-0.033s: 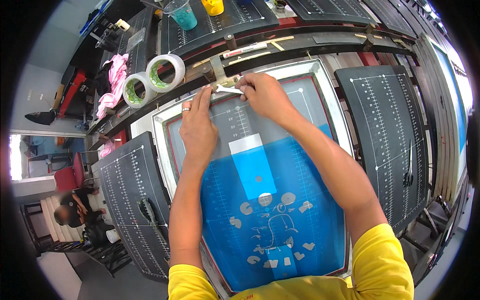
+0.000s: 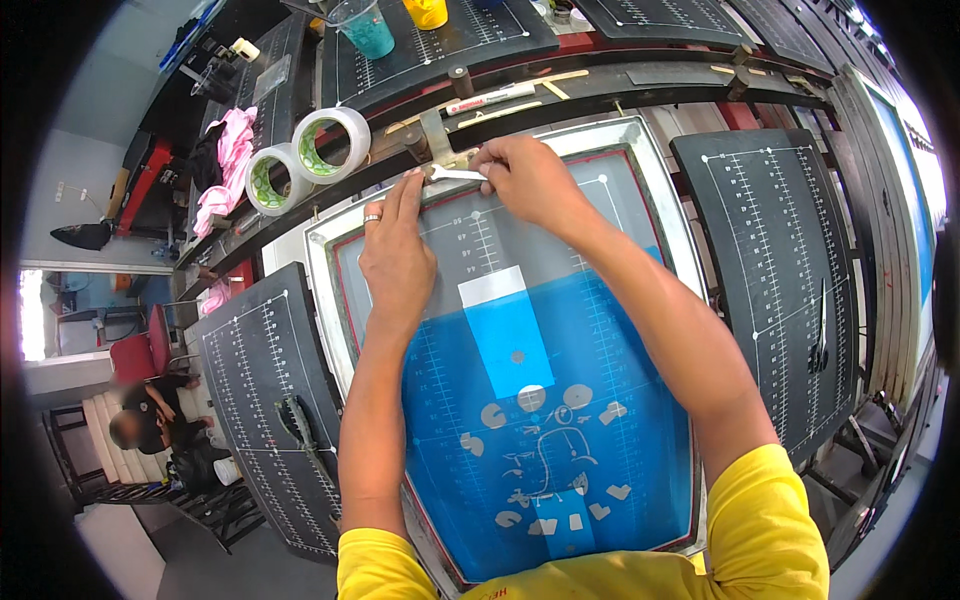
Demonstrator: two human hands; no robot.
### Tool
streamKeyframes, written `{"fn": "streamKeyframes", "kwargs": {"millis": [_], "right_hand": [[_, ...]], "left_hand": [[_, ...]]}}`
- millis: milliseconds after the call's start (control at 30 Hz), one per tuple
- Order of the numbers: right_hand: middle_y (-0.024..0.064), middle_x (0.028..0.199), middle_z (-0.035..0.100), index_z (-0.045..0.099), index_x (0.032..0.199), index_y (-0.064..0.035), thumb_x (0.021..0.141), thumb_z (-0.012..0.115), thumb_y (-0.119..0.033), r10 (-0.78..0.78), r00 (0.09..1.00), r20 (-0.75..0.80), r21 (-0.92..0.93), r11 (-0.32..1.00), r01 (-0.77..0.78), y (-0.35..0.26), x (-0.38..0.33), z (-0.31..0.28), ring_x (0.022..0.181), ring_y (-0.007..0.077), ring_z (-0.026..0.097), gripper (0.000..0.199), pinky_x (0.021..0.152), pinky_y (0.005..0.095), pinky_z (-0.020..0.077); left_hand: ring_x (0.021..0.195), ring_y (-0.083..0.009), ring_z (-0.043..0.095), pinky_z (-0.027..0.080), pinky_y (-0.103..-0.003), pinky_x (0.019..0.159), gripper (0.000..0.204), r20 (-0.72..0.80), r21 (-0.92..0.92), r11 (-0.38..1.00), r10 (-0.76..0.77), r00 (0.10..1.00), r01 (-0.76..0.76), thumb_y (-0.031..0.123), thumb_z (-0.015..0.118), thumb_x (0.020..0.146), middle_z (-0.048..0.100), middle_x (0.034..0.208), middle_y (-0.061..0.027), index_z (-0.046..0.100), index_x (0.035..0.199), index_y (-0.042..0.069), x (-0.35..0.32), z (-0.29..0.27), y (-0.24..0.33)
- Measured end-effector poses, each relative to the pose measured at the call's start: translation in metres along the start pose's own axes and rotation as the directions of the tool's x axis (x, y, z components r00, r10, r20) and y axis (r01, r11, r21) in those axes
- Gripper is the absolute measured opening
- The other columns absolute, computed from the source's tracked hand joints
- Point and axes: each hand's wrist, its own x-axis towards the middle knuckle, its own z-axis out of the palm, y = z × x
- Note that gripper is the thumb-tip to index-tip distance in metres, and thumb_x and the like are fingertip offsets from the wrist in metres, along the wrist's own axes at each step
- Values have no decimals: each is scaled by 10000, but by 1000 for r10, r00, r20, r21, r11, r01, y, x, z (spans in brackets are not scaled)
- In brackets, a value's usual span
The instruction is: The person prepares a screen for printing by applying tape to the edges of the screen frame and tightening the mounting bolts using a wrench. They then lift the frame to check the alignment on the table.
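My right hand (image 2: pixel 525 180) is closed on the handle end of a small silver open-end spanner (image 2: pixel 457 174). The spanner's jaw meets a small bolt at the metal clamp (image 2: pixel 437 135), by the far edge of a screen-printing frame (image 2: pixel 640 150). My left hand (image 2: pixel 398 250), with a ring on one finger, reaches to the same spot. Its fingers are stretched out close together, tips beside the spanner's jaw; the thumb is hidden. Below both hands spreads the frame's mesh (image 2: pixel 440 380), blue over most of its area, with pale stencil shapes and a lighter blue strip.
Black ruled boards flank the frame, left (image 2: pixel 250 350) and right (image 2: pixel 770 250); scissors (image 2: pixel 820 345) lie on the right one. Two tape rolls (image 2: pixel 330 145) rest at the far left rail. A marker (image 2: pixel 490 99) and teal cup (image 2: pixel 362 28) stand beyond. Another person (image 2: pixel 155 415) sits far left.
My right hand has shifted slightly up and to the left, and the spanner's handle has swung a little with it. My left hand stays in place.
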Motion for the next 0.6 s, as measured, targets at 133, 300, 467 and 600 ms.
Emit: {"fn": "streamKeyframes", "kwargs": {"millis": [133,300,467,600], "right_hand": [[91,725,698,728,991,-3,895,578,-62,-38,997,63,-49,998,41,2,19,-8,687,161,663,188,660,314,508],[89,742,712,746,959,-34,891,601,-88,-36,982,185,-145,987,63,-11,44,-22,660,161,670,169,646,322,519],[93,769,719,751,920,-35,851,623,-62,-20,960,280,-227,970,86,-17,68,-30,697,142,700,148,687,309,533],[100,797,718,747,916,-18,854,630,-37,-3,939,343,-241,966,91,-23,81,-31,703,153,694,134,698,317,524]], "left_hand": [[1159,-291,545,531,-380,925,625,-1,-9,1000,2,1000,-2,-122,501,774,578,1349,-53,541,1351,115,1,-2,2],[1160,-294,545,512,-380,943,624,-12,-10,1000,-1,1000,1,-121,497,779,585,1340,-59,537,1356,114,0,-1,1],[1146,-305,550,484,-399,958,633,-7,-50,999,-11,1000,11,-116,494,788,595,1323,-67,524,1372,125,1,-2,4],[1139,-305,549,485,-398,957,650,3,-8,1000,-13,1000,13,-119,500,786,591,1328,-63,514,1383,138,1,-1,2]]}}
